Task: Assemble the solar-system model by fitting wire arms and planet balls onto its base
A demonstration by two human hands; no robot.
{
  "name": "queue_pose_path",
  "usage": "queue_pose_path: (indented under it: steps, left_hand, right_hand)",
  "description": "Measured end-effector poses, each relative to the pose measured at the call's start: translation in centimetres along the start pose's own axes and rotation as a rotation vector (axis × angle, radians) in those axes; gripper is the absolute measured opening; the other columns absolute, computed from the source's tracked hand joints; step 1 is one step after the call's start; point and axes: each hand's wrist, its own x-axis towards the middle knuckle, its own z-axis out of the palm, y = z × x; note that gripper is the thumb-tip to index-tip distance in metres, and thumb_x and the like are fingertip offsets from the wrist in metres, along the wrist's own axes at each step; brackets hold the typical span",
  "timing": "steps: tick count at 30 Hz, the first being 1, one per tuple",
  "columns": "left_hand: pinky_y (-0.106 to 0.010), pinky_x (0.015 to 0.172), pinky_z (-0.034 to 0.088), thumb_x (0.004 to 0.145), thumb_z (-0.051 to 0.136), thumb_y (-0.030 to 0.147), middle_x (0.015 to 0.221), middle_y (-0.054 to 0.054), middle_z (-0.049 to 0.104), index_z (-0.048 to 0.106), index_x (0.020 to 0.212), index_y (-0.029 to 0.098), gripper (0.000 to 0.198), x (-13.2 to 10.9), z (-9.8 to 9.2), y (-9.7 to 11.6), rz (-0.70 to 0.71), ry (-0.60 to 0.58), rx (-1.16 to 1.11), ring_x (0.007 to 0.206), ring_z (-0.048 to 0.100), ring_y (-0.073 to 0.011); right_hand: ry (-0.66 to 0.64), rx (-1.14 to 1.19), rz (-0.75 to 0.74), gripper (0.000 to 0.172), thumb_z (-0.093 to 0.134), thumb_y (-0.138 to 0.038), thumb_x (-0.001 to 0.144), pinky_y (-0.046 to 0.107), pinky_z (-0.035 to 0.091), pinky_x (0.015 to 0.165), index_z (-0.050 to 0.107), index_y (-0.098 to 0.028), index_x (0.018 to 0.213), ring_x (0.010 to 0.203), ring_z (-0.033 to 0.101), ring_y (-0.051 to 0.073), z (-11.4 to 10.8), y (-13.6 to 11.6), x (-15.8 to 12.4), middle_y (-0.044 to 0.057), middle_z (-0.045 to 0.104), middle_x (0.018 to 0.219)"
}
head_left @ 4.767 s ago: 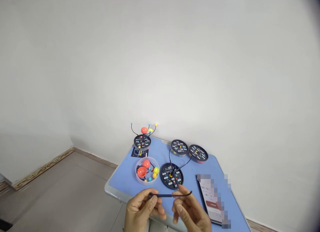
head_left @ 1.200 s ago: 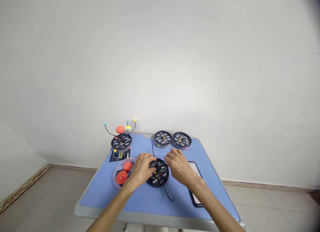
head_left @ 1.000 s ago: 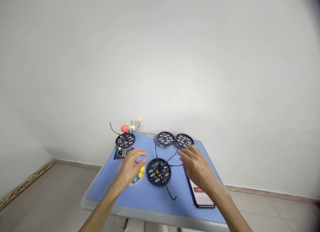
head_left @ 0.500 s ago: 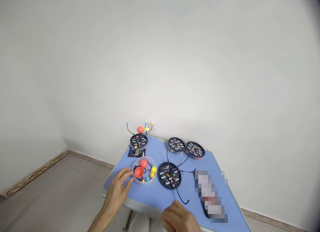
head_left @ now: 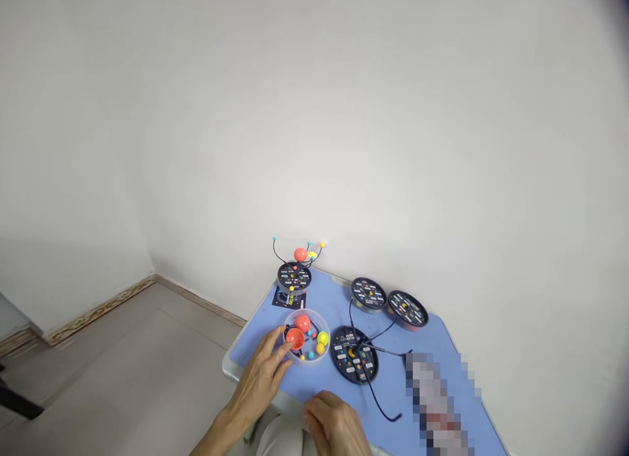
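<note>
My left hand [head_left: 258, 379] is at the left rim of a clear round tub [head_left: 327, 352], fingers apart, with fingertips reaching over the rim beside a hollow red half-ball [head_left: 295, 339]. Whether they touch it I cannot tell. Also in the tub lie a second red half-ball [head_left: 303, 322], domed side up, a yellow ball [head_left: 323, 338], an orange ball [head_left: 320, 348] and several small beads. Over the table's front edge, my right hand [head_left: 338, 423] is closed with its fingers curled; anything inside them is hidden. Ahead of it lies a black printed disc [head_left: 341, 359] bearing several curved black rods [head_left: 381, 403].
An assembled planet model [head_left: 295, 277] stands at the back left on a dark printed card [head_left: 282, 299]. Two lidded round tubs, one left [head_left: 368, 293] and one right [head_left: 407, 310], sit along the back by the wall. A blurred-out object [head_left: 437, 403] lies at right on the blue table [head_left: 334, 292].
The view has swung left, so the table appears further right. My left fingers have moved in over the tub's rim. My right hand is still closed near the front edge.
</note>
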Motion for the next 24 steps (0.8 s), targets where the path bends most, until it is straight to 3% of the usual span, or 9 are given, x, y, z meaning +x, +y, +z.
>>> queue_pose_path:
  steps: [5, 9, 12, 15, 19, 24]
  left_hand:
    - [-0.044, 0.104, 0.052, 0.093, 0.051, 0.017, 0.14, -0.007, 0.056, 0.063, 0.123, 0.028, 0.034, -0.1, -0.1, -0.1, 0.021, -0.008, 0.018, 0.128, 0.055, -0.0255]
    - [-0.046, 0.105, 0.051, 0.094, 0.051, 0.017, 0.142, -0.008, 0.054, 0.062, 0.123, 0.028, 0.033, -0.3, -0.3, -0.2, 0.03, -0.026, 0.023, 0.13, 0.053, -0.0265]
    - [-0.044, 0.106, 0.05, 0.093, 0.051, 0.015, 0.142, -0.008, 0.054, 0.058, 0.129, 0.028, 0.039, -0.4, -0.3, -0.3, 0.02, -0.027, -0.005, 0.131, 0.052, -0.0247]
    - [-0.044, 0.107, 0.049, 0.092, 0.052, 0.013, 0.143, -0.008, 0.054, 0.054, 0.134, 0.027, 0.045, -0.4, -0.2, -0.4, 0.011, -0.016, -0.011, 0.131, 0.052, -0.0239]
    - [-0.046, 0.107, 0.05, 0.089, 0.053, 0.012, 0.141, -0.008, 0.056, 0.059, 0.129, 0.026, 0.042, -0.4, 0.0, -0.5, -0.002, -0.019, 0.022, 0.13, 0.054, -0.0252]
    - [-0.046, 0.105, 0.052, 0.09, 0.055, 0.014, 0.14, -0.009, 0.057, 0.063, 0.122, 0.024, 0.035, -0.4, -0.4, -0.4, 0.023, -0.019, 0.053, 0.129, 0.054, -0.0264]
  right_hand:
    - [0.084, -0.012, 0.09, 0.029, 0.043, -0.017, 0.096, 0.022, 0.038, 0.058, 0.068, -0.021, 0.081, 0.065, 0.065, 0.015, -1.8, -0.1, 1.5, 0.003, 0.068, 0.075]
    - [0.136, -0.072, 0.184, 0.028, 0.045, -0.017, 0.097, 0.022, 0.038, 0.059, 0.07, -0.021, 0.084, 0.066, 0.066, 0.017, -3.6, -0.9, 3.9, 0.004, 0.07, 0.075]
    - [0.071, -0.2, 0.259, 0.026, 0.05, -0.01, 0.093, 0.023, 0.04, 0.061, 0.071, -0.021, 0.104, 0.075, 0.069, 0.019, -4.7, -2.2, 6.4, 0.006, 0.073, 0.086]
    - [-0.069, -0.328, 0.2, 0.04, 0.055, -0.005, 0.087, 0.024, 0.043, 0.068, 0.065, -0.025, 0.12, 0.092, 0.068, 0.022, -4.8, -3.3, 8.8, 0.007, 0.071, 0.101]
    - [-0.18, -0.402, 0.144, 0.034, 0.052, -0.005, 0.088, 0.025, 0.046, 0.071, 0.07, -0.026, 0.109, 0.096, 0.068, 0.022, -3.8, -3.5, 10.6, 0.008, 0.069, 0.11]
    - [-0.183, -0.449, 0.237, 0.033, 0.047, -0.003, 0.088, 0.028, 0.046, 0.069, 0.072, -0.017, 0.103, 0.093, 0.07, 0.025, -3.2, -2.8, 10.5, 0.014, 0.07, 0.103]
